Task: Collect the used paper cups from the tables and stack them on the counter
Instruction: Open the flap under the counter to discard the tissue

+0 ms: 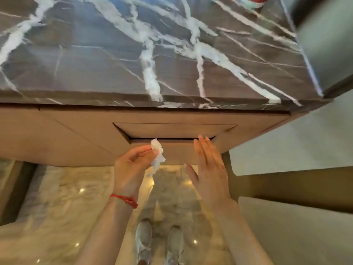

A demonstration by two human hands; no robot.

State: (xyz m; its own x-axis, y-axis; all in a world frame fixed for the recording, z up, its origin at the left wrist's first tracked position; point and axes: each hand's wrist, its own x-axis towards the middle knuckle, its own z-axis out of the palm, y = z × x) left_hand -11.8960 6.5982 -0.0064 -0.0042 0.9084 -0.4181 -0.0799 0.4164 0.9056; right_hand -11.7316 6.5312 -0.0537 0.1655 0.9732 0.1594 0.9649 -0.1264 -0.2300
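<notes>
I stand facing a counter with a dark marble top [114,54] veined in white. My left hand [131,165] pinches a crumpled white tissue [157,153] between thumb and fingertips, just below a flap opening [172,139] in the counter's tan front. My right hand [208,165] is flat, fingers together, its fingertips touching the flap's lower edge at the slot. At the top edge of the view, far right on the counter, stands a red-and-white paper cup [255,1], mostly cut off.
The counter's tan front panel [57,134] runs across the view. A grey wall [324,44] meets the counter's right end. Below are a glossy marble floor [66,207] and my grey shoes [143,243]. A pale cushioned seat [296,232] sits at lower right.
</notes>
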